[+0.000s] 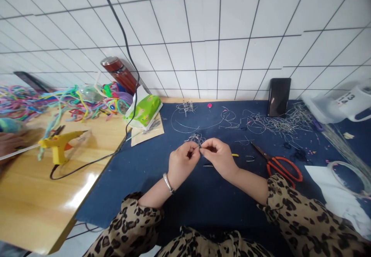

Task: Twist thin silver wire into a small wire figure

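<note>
- left hand [183,161] and right hand [218,156] meet fingertip to fingertip over the middle of the blue-covered worktop [139,172]. Both are pinched closed on the same wire piece [199,146].
- wire piece sits in the gap between the two pinches, lifted off the cloth, on the near side of a small wire tangle [196,137].
- long axis: looks roughly left-right, running from one pinch to the other, but the wire is too fine to be sure.
- neither hand is nearer. Left grips from the left, right from the right, palms turned inward. Bracelet [168,182] on the left wrist.
- orange scissors [282,167] lie near the right hand on its right side, blades pointing up-left toward the hands, not touching them.
- loose wire heap [278,123] is further back right, in front of the phone [278,96] that leans on the tiled wall.
- yellow glue gun [59,145] and another person's hand [8,143] are on the wooden worktop [34,203] to the left, well apart.
</note>
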A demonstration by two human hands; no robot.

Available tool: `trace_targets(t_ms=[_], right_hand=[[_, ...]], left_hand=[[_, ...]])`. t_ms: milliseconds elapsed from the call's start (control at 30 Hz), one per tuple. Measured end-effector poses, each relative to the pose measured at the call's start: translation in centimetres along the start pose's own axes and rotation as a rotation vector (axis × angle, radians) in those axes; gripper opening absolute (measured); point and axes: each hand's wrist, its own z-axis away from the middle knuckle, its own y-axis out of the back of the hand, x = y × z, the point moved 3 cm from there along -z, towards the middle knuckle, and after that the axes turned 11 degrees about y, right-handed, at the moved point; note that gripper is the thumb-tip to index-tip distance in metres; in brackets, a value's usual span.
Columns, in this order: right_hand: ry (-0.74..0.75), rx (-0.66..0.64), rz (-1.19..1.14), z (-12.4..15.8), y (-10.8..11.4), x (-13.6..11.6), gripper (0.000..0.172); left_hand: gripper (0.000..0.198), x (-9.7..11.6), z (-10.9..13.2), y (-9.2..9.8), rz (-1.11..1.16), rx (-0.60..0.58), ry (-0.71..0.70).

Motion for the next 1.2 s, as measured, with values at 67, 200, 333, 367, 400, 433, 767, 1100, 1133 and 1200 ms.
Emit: trace_targets(t_ms=[67,200,333,367,400,433,767,1100,1133,1200], right_hand=[[-0.001,-0.015,-0.033,0.1,0.0,-0.2,0.010],[0.070,-0.054,0.031,0.0,-0.1,-0.9,0.016],[0.204,-0.064,0.199,-0.1,-0.1,-1.5,0.018],[0.224,-0.061,0.219,-0.1,-0.1,-1.6,0.018],[0.236,-0.059,0.231,-0.1,-0.1,-1.6,0.017],[0.240,-0.061,0.241,-0.1,-0.1,-1.5,0.017],[0.194,-0.113,0.263,-0.6,0.4,-0.8,0.023],[0.237,-0.265,0.429,-1.1,0.6,-1.9,0.015],[0.239,-0.260,0.431,-1.1,0.6,-1.8,0.016],[0.244,-0.245,0.431,-1.2,0.6,-1.6,0.017]], left_hand=[[0.007,-0.1,0.0,0.0,0.054,-0.029,0.009],[0.008,-0.4,0.0,-0.2,0.160,-0.096,0.049],[0.009,-0.7,-0.2,-0.3,0.282,-0.177,0.134],[0.010,-0.7,-0.3,-0.3,0.318,-0.196,0.155],[0.011,-0.8,-0.3,-0.3,0.353,-0.209,0.176],[0.012,-0.8,-0.4,-0.3,0.385,-0.216,0.195],[0.010,-0.8,-0.3,-0.1,0.412,-0.266,0.179],[0.012,-0.8,-0.5,0.1,0.367,-0.294,0.144],[0.012,-0.7,-0.5,0.1,0.372,-0.304,0.149],[0.012,-0.7,-0.5,0.1,0.384,-0.316,0.156]])
